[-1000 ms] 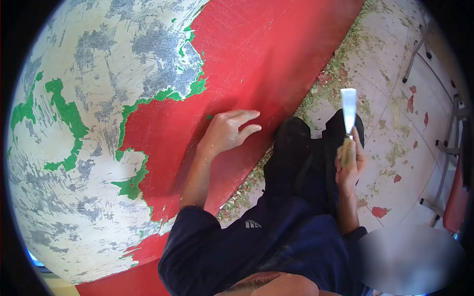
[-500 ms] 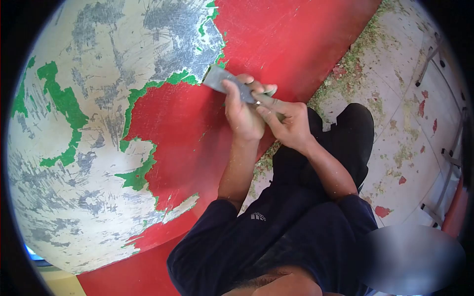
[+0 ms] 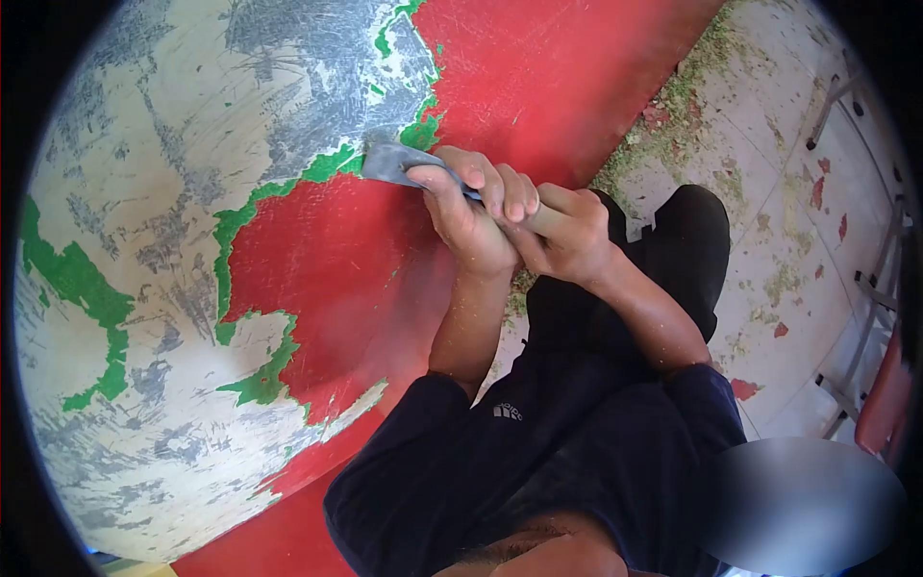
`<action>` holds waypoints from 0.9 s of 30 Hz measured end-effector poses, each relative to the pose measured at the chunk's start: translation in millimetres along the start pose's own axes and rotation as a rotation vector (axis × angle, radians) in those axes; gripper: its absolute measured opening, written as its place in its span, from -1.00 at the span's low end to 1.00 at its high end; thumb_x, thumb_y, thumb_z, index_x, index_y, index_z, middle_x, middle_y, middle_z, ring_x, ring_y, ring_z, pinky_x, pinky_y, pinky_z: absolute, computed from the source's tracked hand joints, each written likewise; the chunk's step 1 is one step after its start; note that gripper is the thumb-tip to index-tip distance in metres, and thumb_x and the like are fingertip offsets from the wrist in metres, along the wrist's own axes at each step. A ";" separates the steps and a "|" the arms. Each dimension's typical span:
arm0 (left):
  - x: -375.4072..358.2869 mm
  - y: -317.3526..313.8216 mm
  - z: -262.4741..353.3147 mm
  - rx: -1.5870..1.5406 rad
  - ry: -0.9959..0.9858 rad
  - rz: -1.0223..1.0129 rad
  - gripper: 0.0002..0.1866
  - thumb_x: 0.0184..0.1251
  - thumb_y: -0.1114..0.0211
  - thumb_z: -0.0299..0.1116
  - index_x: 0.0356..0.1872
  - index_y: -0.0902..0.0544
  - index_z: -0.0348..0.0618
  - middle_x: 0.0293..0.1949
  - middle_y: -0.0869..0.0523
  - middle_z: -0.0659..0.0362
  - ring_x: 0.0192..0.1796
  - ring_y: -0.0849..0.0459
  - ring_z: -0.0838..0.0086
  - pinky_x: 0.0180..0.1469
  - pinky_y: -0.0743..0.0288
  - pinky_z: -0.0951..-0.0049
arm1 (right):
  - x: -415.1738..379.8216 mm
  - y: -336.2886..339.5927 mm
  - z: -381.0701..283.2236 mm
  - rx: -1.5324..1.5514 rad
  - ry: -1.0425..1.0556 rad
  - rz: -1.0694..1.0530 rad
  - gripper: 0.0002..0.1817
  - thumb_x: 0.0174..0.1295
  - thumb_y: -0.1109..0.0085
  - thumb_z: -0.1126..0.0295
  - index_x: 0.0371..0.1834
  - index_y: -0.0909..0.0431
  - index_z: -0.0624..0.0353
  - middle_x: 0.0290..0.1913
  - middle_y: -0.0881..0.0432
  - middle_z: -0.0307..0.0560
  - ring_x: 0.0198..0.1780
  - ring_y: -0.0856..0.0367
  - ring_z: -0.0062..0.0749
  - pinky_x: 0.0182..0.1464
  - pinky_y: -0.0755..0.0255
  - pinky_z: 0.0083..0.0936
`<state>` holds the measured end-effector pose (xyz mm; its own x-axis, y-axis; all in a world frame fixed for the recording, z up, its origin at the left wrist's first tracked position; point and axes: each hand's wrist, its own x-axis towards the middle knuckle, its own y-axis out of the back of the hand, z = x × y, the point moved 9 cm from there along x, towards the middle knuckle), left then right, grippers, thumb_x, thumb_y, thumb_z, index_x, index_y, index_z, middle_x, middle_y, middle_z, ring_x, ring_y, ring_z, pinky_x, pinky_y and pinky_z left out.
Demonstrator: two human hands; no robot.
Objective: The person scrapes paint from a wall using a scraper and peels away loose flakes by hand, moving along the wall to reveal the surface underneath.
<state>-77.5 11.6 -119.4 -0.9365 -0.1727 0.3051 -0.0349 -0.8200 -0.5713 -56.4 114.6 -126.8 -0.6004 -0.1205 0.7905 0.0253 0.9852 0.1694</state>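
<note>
A flat grey metal scraper (image 3: 389, 162) lies with its blade end on the painted panel, at the edge where green paint meets red. My left hand (image 3: 471, 216) is wrapped round it, palm up, with the thumb pressed along the blade. Close beside it, my right hand (image 3: 572, 231) is closed round the handle end, which the fingers mostly hide. Around the blade, the panel shows worn white and grey areas (image 3: 183, 240), a ragged green strip (image 3: 255, 197) and red paint (image 3: 327, 240).
Greenish debris (image 3: 673, 125) and red flakes (image 3: 743, 388) are scattered over the pale tiled floor (image 3: 760, 337). Dark metal legs (image 3: 875, 288) and a red seat-like part (image 3: 883, 404) stand at the right. My dark-clothed knees are below the panel's edge.
Seen against the panel, the scraper blade has shifted a little left and both hands now grip closer together. My left fingers have folded over the handle. The view has also shifted slightly.
</note>
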 end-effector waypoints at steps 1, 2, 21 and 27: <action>-0.1 0.4 -5.5 -0.056 0.004 -0.033 -0.52 0.45 0.20 0.24 -0.40 -0.39 0.09 -0.71 -0.24 0.39 -0.71 -0.24 0.61 -0.55 -0.29 0.50 | -0.6 2.7 -1.5 -0.022 0.031 -0.025 -0.87 -0.08 -0.39 0.41 -0.50 -0.59 0.07 -0.68 -0.35 -0.21 -0.72 -0.41 -0.39 -0.70 -0.32 -0.43; 0.7 3.3 -5.4 -0.029 -0.004 -0.004 -0.52 0.45 0.20 0.24 -0.40 -0.39 0.09 -0.71 -0.24 0.40 -0.71 -0.24 0.61 -0.55 -0.28 0.50 | 0.3 0.7 -1.4 -0.024 0.021 -0.010 -0.86 -0.09 -0.39 0.41 -0.51 -0.58 0.07 -0.68 -0.35 -0.21 -0.72 -0.41 -0.38 -0.70 -0.32 -0.43; 11.5 -1.8 8.6 0.014 -0.036 -0.001 -0.52 0.48 0.19 0.19 -0.46 -0.34 0.06 -0.74 -0.17 0.39 -0.72 -0.21 0.60 -0.57 -0.26 0.51 | 13.1 -4.5 -3.2 -0.022 0.069 -0.019 -0.86 -0.11 -0.35 0.45 -0.50 -0.55 0.06 -0.66 -0.31 -0.21 -0.73 -0.36 -0.37 -0.72 -0.31 -0.42; 7.3 -3.0 3.8 0.000 -0.031 0.034 -0.51 0.48 0.18 0.19 -0.45 -0.32 0.00 -0.71 -0.22 0.32 -0.74 -0.24 0.58 -0.63 -0.31 0.49 | 11.1 -2.9 -5.2 -0.035 0.046 -0.008 -0.85 -0.15 -0.37 0.46 -0.52 -0.56 0.04 -0.62 -0.33 -0.18 -0.76 -0.32 -0.36 -0.72 -0.29 -0.44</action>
<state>-82.8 10.8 -112.6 -0.9257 -0.2176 0.3093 -0.0031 -0.8136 -0.5815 -59.0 109.8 -115.5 -0.5633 -0.1348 0.8152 0.0494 0.9793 0.1961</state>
